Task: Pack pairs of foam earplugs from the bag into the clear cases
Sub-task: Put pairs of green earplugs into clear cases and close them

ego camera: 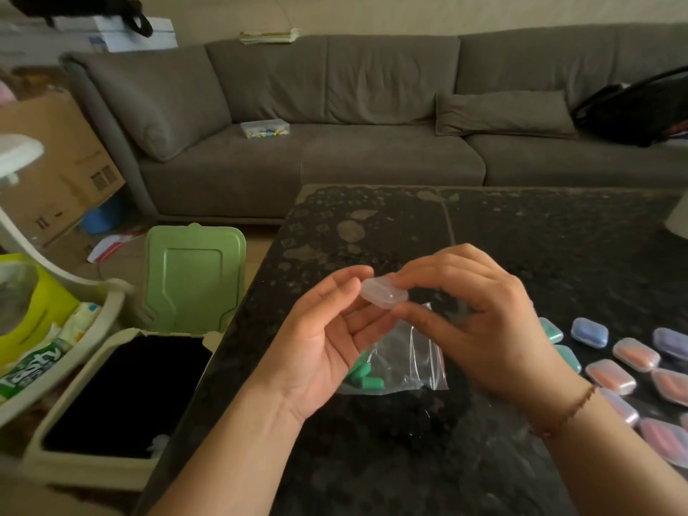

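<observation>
Both our forearms reach in from six o'clock over the dark speckled surface (521, 255), which fills the lower right half of the view. Beyond it, at twelve o'clock, a grey sofa (335, 106) runs the whole width, with a small clear box (264, 129) lying on its seat. At eight o'clock we see a cream bin (93, 422) with its green lid (193, 279) swung up, standing beside the surface's left edge.

Our left hand (327, 340) is palm up, fingers relaxed and half extended, fingertips just touching the left end of a clear case (384, 294). Our right hand (480, 322), a thin bracelet (569, 411) on its wrist, pinches that case from the right between thumb and curled fingers, holding it in the air above the surface. The case looks closed; whether anything is inside we cannot tell.

Directly under the hands, at six o'clock from the case, a clear plastic bag (413, 363) lies flat on the surface, with green foam earplugs (366, 381) bunched in its left corner, partly hidden by our left hand.

At three to four o'clock, filled cases (610, 376) lie in rows on the surface, showing green, blue, purple, orange and pink contents.
</observation>
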`<state>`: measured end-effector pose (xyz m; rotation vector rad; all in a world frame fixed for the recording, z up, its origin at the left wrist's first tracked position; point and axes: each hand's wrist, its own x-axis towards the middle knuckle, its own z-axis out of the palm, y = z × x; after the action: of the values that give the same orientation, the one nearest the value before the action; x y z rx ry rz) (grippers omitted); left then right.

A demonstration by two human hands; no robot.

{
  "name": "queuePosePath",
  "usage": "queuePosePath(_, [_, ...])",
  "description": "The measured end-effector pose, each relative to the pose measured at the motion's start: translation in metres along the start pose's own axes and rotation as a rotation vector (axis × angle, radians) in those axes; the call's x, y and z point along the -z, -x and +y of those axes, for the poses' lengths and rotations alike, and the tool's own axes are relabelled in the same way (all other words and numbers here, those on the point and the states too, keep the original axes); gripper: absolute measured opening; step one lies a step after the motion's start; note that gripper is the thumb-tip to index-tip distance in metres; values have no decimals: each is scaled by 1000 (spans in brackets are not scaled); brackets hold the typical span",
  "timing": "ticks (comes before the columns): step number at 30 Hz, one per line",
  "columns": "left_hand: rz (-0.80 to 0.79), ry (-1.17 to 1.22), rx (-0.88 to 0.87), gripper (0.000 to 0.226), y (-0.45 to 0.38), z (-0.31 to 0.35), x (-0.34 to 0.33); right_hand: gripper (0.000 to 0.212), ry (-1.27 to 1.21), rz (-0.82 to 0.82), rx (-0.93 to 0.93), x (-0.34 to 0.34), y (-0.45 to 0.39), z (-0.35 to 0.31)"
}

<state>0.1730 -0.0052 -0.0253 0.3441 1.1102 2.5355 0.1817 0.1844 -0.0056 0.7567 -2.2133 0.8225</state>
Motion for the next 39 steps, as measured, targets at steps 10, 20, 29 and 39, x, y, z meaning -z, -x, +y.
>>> queuePosePath(10, [-22, -45, -11, 47, -2, -3, 3, 36, 60, 12, 58, -2, 0, -2])
queuePosePath(20, [-94, 56, 133, 49, 3, -15, 1, 25, -283, 21, -77, -5, 4, -12])
queuePosePath(29, [-86, 30, 38, 60, 1, -10, 1, 10, -2, 158, 78, -7, 4, -13])
queuePosePath(39, [-36, -7, 40, 65, 0, -13, -3, 13, 150, 158, 136, -6, 5, -11])
